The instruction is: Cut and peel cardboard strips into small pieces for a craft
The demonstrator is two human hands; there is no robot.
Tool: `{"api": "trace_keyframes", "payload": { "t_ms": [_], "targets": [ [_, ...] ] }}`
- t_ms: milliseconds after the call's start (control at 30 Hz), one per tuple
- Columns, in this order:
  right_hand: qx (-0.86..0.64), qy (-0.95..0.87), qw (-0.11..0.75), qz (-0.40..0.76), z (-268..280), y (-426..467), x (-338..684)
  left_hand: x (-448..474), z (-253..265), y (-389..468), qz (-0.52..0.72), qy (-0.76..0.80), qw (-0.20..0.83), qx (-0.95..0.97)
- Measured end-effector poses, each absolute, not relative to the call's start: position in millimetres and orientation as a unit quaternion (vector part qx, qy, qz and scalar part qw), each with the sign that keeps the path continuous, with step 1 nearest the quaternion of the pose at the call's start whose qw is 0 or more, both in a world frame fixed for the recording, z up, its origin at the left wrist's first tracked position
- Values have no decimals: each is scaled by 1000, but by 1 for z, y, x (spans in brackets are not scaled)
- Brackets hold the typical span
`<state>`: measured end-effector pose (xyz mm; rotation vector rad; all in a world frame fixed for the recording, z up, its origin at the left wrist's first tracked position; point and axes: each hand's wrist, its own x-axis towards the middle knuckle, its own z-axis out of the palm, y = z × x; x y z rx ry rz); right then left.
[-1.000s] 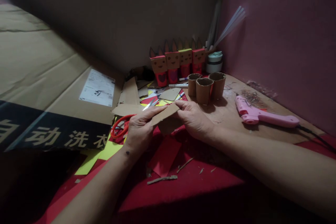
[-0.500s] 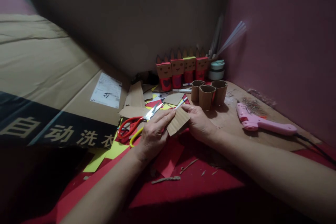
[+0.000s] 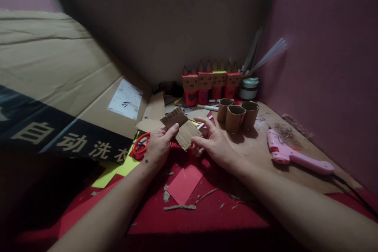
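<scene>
A folded piece of corrugated cardboard (image 3: 188, 134) is held up in front of me, its two panels meeting at a crease. My left hand (image 3: 159, 145) pinches it from the left, thumb on top. At its right edge my right hand (image 3: 218, 143) grips with the thumb, the index finger raised away. A white marker (image 3: 203, 123) shows beside that index finger; whether it is held or lying behind I cannot tell. Red scissor handles (image 3: 141, 143) stick out behind my left hand. Below lies a red paper piece (image 3: 184, 183).
Three cardboard tubes (image 3: 234, 120) stand right of centre. A pink glue gun (image 3: 298, 157) lies on the wooden board (image 3: 256, 157). Several red-and-brown cardboard figures (image 3: 190, 86) line the back, near a lidded jar (image 3: 248, 88). A large carton (image 3: 97, 102) leans at left.
The cardboard has turned and both its panels now show. My left hand has shifted left, off the scissors' blades side, and my right hand's fingers have spread. The view has shifted slightly.
</scene>
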<state>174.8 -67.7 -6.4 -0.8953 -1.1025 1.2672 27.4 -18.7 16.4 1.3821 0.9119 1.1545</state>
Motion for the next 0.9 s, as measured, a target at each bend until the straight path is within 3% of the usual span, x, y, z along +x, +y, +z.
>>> {"api": "trace_keyframes", "payload": {
  "t_ms": [233,467,633,767,900],
  "targets": [
    [-374,-460,593,544,-9,-66,173,21,25,-17,463,386,511,612],
    [-356,-410,570,617,-8,-65,181,21,6,-7,469,336,591,564],
    [-386,-392,568,612,-11,-63,186,19,4,-6,468,345,509,635],
    [-365,-405,634,550,-7,-63,185,18,9,-16,487,349,417,683],
    [-325,-409,624,581,-5,-61,185,18,12,-25,491,320,367,722]
  ]
}}
